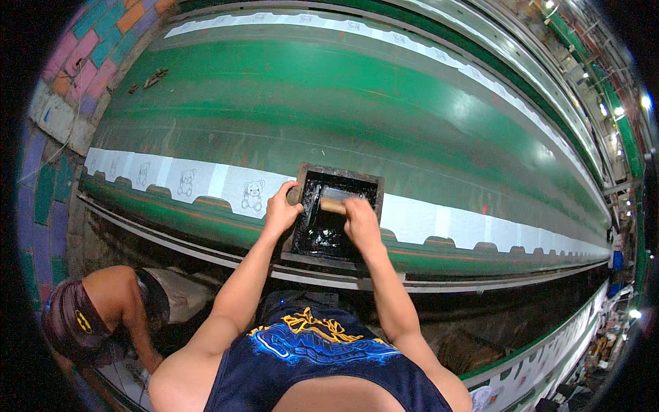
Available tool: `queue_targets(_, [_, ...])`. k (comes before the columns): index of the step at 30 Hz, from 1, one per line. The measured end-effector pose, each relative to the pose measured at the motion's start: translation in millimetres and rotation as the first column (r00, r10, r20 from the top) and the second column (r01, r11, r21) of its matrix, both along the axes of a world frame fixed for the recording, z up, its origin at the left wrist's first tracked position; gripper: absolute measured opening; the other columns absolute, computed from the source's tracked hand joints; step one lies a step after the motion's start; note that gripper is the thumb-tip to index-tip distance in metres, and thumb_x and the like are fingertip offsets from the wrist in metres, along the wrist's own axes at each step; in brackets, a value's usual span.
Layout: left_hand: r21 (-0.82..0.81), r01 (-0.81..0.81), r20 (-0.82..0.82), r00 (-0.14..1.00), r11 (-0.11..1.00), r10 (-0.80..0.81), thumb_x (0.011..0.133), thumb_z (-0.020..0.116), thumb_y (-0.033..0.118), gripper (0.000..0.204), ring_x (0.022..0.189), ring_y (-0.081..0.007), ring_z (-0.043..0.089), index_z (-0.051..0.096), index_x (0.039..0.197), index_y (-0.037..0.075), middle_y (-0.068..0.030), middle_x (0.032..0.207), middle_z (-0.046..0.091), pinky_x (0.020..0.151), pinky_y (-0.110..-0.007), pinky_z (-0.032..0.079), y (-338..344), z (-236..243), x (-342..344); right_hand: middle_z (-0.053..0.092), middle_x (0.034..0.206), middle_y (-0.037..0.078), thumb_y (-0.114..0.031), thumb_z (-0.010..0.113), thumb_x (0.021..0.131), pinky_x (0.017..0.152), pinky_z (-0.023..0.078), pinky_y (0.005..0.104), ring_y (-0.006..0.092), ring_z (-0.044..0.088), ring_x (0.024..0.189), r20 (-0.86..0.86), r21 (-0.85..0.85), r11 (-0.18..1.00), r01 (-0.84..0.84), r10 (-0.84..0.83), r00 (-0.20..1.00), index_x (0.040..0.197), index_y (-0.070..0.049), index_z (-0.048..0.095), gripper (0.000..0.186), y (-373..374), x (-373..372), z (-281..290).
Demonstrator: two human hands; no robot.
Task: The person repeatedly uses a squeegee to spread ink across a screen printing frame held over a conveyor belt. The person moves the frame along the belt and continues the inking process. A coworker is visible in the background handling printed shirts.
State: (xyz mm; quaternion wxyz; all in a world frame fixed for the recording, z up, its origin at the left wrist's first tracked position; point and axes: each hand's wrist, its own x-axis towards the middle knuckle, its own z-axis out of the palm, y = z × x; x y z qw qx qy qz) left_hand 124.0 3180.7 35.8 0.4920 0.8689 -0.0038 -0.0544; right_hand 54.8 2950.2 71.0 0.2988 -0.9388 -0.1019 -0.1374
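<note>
A wooden screen-printing frame lies across a white fabric strip on the long green table, its inside dark with wet black ink. At its left side, my left hand has thumb and fingers closed on the rim. Inside the frame, my right hand grips a squeegee by its light wooden handle; the hand is slightly blurred and the blade is hard to make out. Outlined teddy bears, such as this bear print, show on the strip left of the frame. To the right, the visible fabric looks plain white.
The green table carries another printed fabric strip along its far edge. Small dark scraps lie at the far left. A metal rail runs along the near edge. Another person bends down at the lower left.
</note>
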Motion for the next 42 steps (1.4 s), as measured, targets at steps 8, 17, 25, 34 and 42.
queue_targets(8, [-0.094, -0.026, 0.052, 0.998, 0.995, 0.031, 0.065, 0.074, 0.008, 0.061, 0.099, -0.0348, 0.07, 0.062, 0.124, 0.014, -0.018, 0.104, 0.073, 0.088, -0.039, 0.054, -4, 6, -3, 0.063, 0.114, 0.019, 0.01, 0.063, 0.063, 0.098, 0.051, 0.0445, 0.0376, 0.06, 0.111, -0.047, -0.005, 0.999, -0.053, 0.053, 0.998, 0.112, 0.004, 0.061, 0.05, 25, -97, 14])
queue_targets(17, [-0.156, -0.014, 0.122, 0.992, 0.988, 0.033, 0.068, 0.072, 0.001, 0.058, 0.112, -0.0279, 0.067, 0.061, 0.124, 0.007, -0.0156, 0.118, 0.07, 0.097, -0.036, 0.05, -83, 41, -24, 0.064, 0.114, 0.018, 0.009, 0.062, 0.067, 0.1, 0.05, 0.0434, 0.0368, 0.06, 0.112, 0.013, -0.067, 0.998, 0.009, -0.008, 1.0, 0.113, 0.003, 0.063, 0.046, -50, -110, 37])
queue_targets(25, [-0.152, -0.018, 0.048, 0.999, 0.988, 0.025, 0.066, 0.073, 0.0, 0.06, 0.103, -0.0251, 0.069, 0.06, 0.125, 0.007, -0.013, 0.109, 0.071, 0.092, -0.035, 0.052, -192, 25, -68, 0.065, 0.114, 0.018, 0.01, 0.061, 0.07, 0.1, 0.05, 0.0434, 0.0362, 0.06, 0.112, -0.058, -0.057, 0.998, 0.038, -0.041, 0.997, 0.113, 0.003, 0.063, 0.043, -153, -150, 30])
queue_targets(34, [-0.11, -0.03, 0.011, 0.999, 0.993, 0.032, 0.067, 0.074, 0.004, 0.06, 0.096, -0.0282, 0.072, 0.061, 0.125, 0.011, -0.017, 0.103, 0.073, 0.087, -0.036, 0.055, -212, 2, -73, 0.065, 0.11, 0.019, 0.009, 0.061, 0.071, 0.096, 0.052, 0.0437, 0.0365, 0.062, 0.107, -0.066, -0.004, 1.0, -0.016, 0.016, 0.998, 0.109, 0.003, 0.063, 0.038, -183, -162, 8])
queue_targets(42, [0.019, 0.025, -0.083, 0.996, 1.0, -0.023, 0.068, 0.075, 0.006, 0.061, 0.102, -0.0321, 0.071, 0.061, 0.127, 0.011, -0.0211, 0.105, 0.072, 0.089, -0.039, 0.054, -216, 17, -68, 0.066, 0.104, 0.018, 0.007, 0.058, 0.076, 0.091, 0.052, 0.0462, 0.0379, 0.062, 0.102, -0.012, -0.004, 1.0, 0.029, -0.029, 1.0, 0.102, 0.0, 0.063, 0.027, -220, -71, 17])
